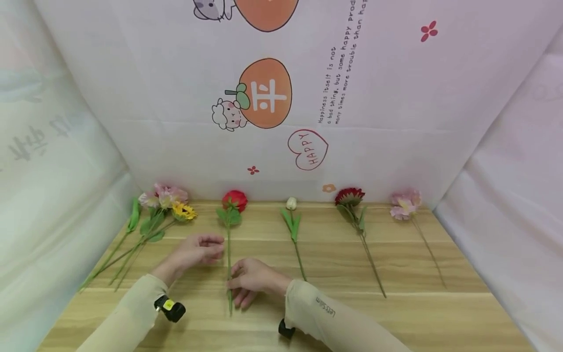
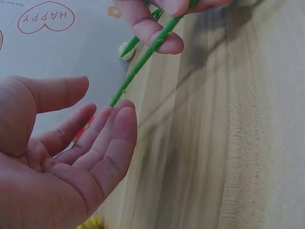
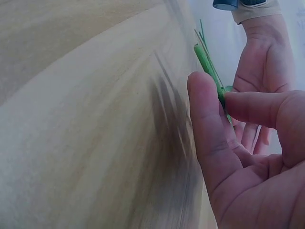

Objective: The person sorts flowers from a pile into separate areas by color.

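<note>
A red rose [image 1: 235, 199] with green leaves lies near the back of the wooden table [image 1: 343, 322], its long stem pointing toward me. My right hand [image 1: 255, 278] pinches the lower stem between thumb and finger. In the right wrist view, the green stem end [image 3: 206, 62] sticks out past the thumb and fingertip. My left hand [image 1: 195, 252] is held just left of the stem, fingers loosely bent and gripping nothing. The left wrist view shows the thorny stem [image 2: 143, 62] reaching beyond the left fingertips; whether they touch it I cannot tell.
At the left, pink flowers [image 1: 169, 198], a yellow sunflower [image 1: 184, 211] and a green-leaved stem [image 1: 134, 215] lie bunched with crossing stems. Rightward lie a white tulip [image 1: 291, 204], a dark red flower [image 1: 349, 196] and a pink flower [image 1: 405, 204]. White printed cloth [image 1: 374, 156] encloses the table.
</note>
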Action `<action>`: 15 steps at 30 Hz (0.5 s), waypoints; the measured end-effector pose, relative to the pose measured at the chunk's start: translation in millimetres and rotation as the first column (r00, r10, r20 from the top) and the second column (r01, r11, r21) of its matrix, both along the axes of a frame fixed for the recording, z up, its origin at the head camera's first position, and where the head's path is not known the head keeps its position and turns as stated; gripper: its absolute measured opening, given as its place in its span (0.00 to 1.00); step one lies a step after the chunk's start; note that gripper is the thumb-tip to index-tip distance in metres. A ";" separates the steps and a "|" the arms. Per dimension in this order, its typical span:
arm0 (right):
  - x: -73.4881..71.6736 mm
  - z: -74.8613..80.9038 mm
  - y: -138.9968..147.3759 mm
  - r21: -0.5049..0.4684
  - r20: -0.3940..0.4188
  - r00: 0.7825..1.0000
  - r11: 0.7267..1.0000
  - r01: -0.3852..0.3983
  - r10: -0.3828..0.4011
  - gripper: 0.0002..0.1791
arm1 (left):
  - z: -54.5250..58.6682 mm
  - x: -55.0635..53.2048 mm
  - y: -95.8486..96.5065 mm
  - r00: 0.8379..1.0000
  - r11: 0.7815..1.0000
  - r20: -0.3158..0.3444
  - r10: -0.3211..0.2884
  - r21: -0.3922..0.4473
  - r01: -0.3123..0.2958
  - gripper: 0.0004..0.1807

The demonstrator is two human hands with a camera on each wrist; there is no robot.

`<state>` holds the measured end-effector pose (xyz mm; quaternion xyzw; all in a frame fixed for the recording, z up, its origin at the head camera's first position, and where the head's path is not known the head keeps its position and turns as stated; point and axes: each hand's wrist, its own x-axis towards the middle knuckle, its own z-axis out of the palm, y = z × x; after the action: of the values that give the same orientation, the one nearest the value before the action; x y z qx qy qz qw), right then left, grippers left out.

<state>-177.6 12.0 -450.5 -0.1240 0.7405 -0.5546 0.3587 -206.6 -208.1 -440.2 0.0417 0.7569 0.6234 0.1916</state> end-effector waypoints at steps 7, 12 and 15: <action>4.3 -5.5 -2.5 -0.034 0.021 1.000 0.999 -0.007 0.008 0.11 | -11.6 3.8 3.9 0.998 1.000 0.056 -0.028 -0.006 0.029 0.32; 6.0 -8.1 -3.2 -0.037 0.018 0.999 0.999 -0.026 0.027 0.10 | -13.5 4.8 6.4 0.998 1.000 0.058 -0.010 -0.009 0.011 0.31; 4.3 -6.3 -1.2 -0.037 0.005 1.000 0.999 -0.021 0.021 0.13 | -11.4 3.0 7.3 0.999 1.000 0.049 0.002 -0.006 -0.002 0.30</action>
<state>-173.2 10.7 -456.8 -0.1370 0.7278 -0.5649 0.3639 -203.6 -200.7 -451.6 0.0252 0.7540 0.6221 0.2095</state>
